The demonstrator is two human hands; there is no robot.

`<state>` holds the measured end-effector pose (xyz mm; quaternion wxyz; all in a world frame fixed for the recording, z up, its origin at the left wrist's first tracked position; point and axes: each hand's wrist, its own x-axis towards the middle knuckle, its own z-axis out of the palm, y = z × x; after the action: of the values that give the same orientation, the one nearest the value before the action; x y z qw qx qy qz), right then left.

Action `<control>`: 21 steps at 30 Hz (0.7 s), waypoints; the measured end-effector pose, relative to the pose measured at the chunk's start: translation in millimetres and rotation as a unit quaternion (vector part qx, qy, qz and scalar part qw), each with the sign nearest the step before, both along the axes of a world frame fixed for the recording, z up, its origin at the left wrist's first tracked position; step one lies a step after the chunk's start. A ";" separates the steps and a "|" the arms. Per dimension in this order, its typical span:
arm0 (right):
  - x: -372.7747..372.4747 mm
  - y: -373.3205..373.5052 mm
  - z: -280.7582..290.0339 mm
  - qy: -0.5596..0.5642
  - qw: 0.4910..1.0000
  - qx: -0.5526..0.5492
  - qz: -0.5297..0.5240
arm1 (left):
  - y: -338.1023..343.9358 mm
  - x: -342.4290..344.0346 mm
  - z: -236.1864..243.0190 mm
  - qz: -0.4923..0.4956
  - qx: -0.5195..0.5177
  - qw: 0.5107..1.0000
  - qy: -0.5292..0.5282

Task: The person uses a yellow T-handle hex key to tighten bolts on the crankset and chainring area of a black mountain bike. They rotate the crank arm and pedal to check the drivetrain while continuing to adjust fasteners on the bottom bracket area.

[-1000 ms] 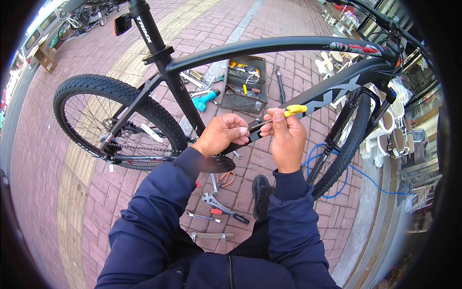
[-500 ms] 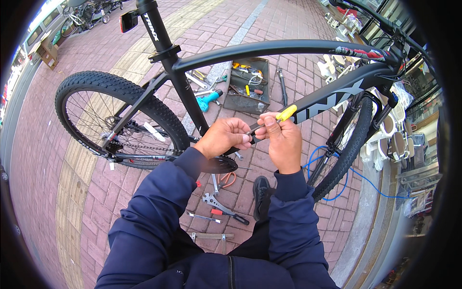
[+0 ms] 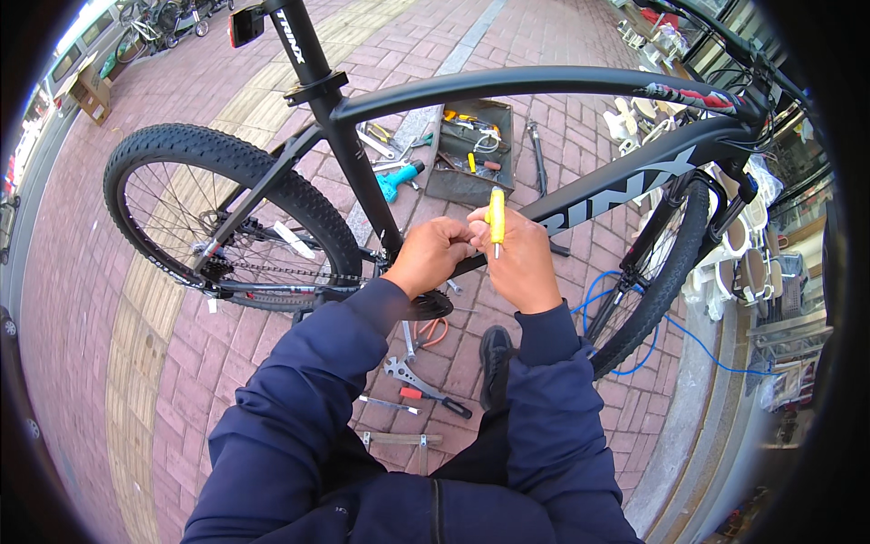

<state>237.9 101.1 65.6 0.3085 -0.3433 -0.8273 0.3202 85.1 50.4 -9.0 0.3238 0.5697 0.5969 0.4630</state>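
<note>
A black mountain bicycle (image 3: pixel 507 86) stands across the brick pavement in front of me, rear wheel (image 3: pixel 227 218) at left, front wheel (image 3: pixel 662 263) at right. My right hand (image 3: pixel 521 263) grips a small yellow-handled tool (image 3: pixel 496 216), held upright just below the frame's down tube. My left hand (image 3: pixel 433 256) is closed beside it, fingers touching the right hand near the crank area; what it pinches is hidden. Both forearms wear dark blue sleeves.
An open grey toolbox (image 3: pixel 471 150) with several tools lies beyond the frame, a teal tool (image 3: pixel 397 179) beside it. Wrenches and a red-handled tool (image 3: pixel 435 396) lie on the bricks near my black shoe (image 3: pixel 494 358). A blue hose (image 3: pixel 634 317) curls by the front wheel.
The yellow-handled tool has swung from lying sideways to standing upright in my right hand. Both hands have stayed close together by the frame.
</note>
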 end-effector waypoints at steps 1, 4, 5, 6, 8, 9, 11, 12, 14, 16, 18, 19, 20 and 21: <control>-4.3 4.2 -3.0 -0.012 0.999 0.033 0.001 | 1.9 0.7 0.2 0.010 0.014 1.000 0.020; -12.5 14.4 -8.0 -0.003 0.999 -0.021 -0.028 | 6.7 2.5 -1.0 0.019 0.013 0.999 0.025; -12.6 17.3 -7.7 -0.002 0.999 -0.028 -0.021 | 8.7 2.4 -1.9 0.017 0.012 0.999 0.027; -12.5 18.5 -7.8 -0.001 0.999 -0.041 -0.025 | 10.0 2.4 -3.4 0.014 0.000 0.999 0.029; -13.1 21.4 -6.7 0.001 0.997 -0.065 -0.033 | 12.4 3.0 -6.3 0.030 0.003 0.999 0.032; -13.7 22.8 -6.6 -0.012 0.999 -0.037 -0.027 | 13.5 3.3 -8.0 0.036 0.000 0.999 0.026; -14.8 23.7 -8.4 -0.020 0.998 -0.046 -0.032 | 16.2 3.9 -10.8 0.045 -0.008 0.999 0.015; -15.0 24.6 -9.7 -0.012 0.999 -0.040 -0.023 | 17.1 4.4 -12.0 0.044 -0.003 0.999 0.016; -17.2 27.4 -14.1 -0.037 0.999 -0.022 -0.024 | 18.2 5.1 -13.7 0.040 -0.002 0.999 0.016; -19.1 29.3 -19.4 -0.040 0.999 -0.012 -0.016 | 18.4 5.2 -14.1 0.045 -0.013 0.999 0.021; -21.0 30.5 -23.4 -0.033 0.999 -0.019 -0.010 | 17.7 4.9 -13.0 0.046 -0.027 0.999 0.012; -21.6 31.1 -24.2 -0.054 0.999 0.004 -0.006 | 17.0 4.9 -12.0 0.045 -0.030 0.999 0.000; -22.1 31.5 -24.3 -0.075 0.997 0.028 -0.003 | 16.3 4.6 -10.9 0.044 -0.032 0.998 -0.012; -22.8 31.2 -23.9 -0.091 0.995 0.051 -0.002 | 15.5 4.2 -9.9 0.048 -0.040 0.998 -0.004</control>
<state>215.1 132.3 41.7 0.2498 -0.3565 -0.8666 0.2441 89.3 65.9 -18.8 0.3263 0.5255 0.6403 0.4554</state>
